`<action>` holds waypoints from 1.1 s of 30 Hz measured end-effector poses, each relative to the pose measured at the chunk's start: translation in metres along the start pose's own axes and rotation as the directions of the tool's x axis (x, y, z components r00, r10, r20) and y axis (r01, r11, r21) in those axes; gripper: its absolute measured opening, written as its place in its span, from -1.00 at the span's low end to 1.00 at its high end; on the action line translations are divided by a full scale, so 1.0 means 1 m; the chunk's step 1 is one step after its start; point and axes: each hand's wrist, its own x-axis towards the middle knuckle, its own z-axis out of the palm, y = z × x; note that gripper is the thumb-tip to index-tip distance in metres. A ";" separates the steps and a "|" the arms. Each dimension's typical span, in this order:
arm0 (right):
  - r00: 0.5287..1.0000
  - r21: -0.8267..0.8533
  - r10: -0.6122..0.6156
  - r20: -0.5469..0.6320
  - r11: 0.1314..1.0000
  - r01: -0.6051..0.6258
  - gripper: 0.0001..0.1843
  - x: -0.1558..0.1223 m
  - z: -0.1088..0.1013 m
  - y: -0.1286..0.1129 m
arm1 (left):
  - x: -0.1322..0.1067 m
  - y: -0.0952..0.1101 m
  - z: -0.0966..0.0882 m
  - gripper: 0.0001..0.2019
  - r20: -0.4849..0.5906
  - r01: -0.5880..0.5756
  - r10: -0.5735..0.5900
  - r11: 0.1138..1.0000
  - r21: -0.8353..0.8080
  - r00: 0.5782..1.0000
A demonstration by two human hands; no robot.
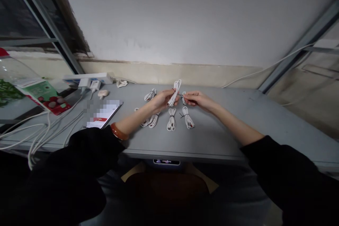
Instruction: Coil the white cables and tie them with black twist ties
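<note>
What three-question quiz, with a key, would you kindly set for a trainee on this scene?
1. Multiple choice: what is the left hand holding?
A) a bottle
B) a bundled white cable
C) a power strip

2. True or false: the orange-brown bracelet is on the right arm.

3. Fill in the blank: the fingers of the right hand pinch the end of a thin black ____.

Key: 1: B. 2: False; it is on the left arm. 3: tie.
</note>
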 end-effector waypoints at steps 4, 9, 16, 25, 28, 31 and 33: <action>1.000 -0.058 -0.008 -0.003 0.998 0.007 -0.61 0.000 -0.004 0.000 | -0.002 0.002 0.001 -0.78 -0.001 0.076 -0.076 0.996 -0.053 0.997; 0.993 -0.207 -0.088 -0.077 0.976 0.070 -0.53 0.000 0.002 0.003 | 0.001 -0.003 -0.005 -0.77 0.017 0.111 -0.109 0.989 -0.095 0.994; 0.912 -0.499 -0.339 -0.233 0.846 0.187 -0.63 -0.001 0.020 0.012 | 0.003 -0.006 -0.006 -0.73 -0.003 0.140 -0.140 0.987 -0.078 0.990; 0.949 -0.328 -0.258 -0.182 0.926 0.188 -0.62 -0.002 0.018 0.005 | -0.001 0.001 -0.004 -0.74 0.016 0.141 -0.141 0.987 -0.078 0.990; 0.980 -0.236 -0.171 -0.102 0.961 0.143 -0.60 -0.002 0.010 0.000 | -0.002 0.005 -0.007 -0.75 0.001 0.126 -0.126 0.989 -0.078 0.992; 0.994 -0.200 -0.099 -0.047 0.976 0.088 -0.60 -0.003 0.003 -0.001 | -0.002 0.008 -0.010 -0.71 -0.030 0.146 -0.147 0.989 -0.016 0.989; 0.997 -0.214 -0.071 -0.026 0.975 0.064 -0.61 -0.003 0.003 0.000 | -0.002 0.009 -0.011 -0.63 -0.020 0.176 -0.175 0.984 0.019 0.984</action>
